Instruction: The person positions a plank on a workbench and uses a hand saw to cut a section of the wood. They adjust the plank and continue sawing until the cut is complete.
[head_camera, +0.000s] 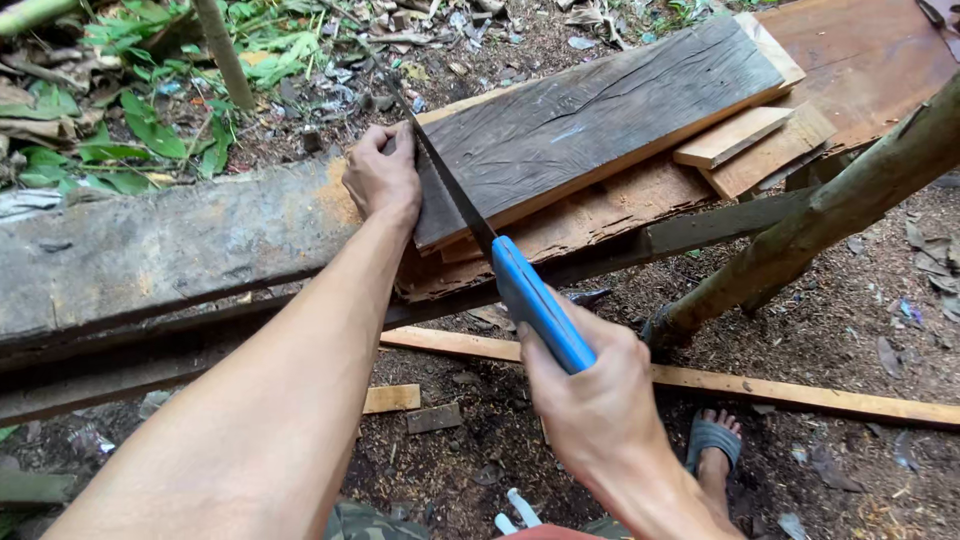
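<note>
You have one view only, from the camera on your head, so no second view shares any of the scene. It looks steeply down and forward over your own forearms, which enter from the bottom edge and run up toward the middle. It sits close: your right hand (590, 400) fills the lower centre, your left hand (382, 178) lies just beyond on the bench (150, 250). The bench crosses the frame on a slant, lower left to upper right. Past it, the top edge takes in littered ground (330, 80); below it, your sandalled foot (712, 440).
</note>
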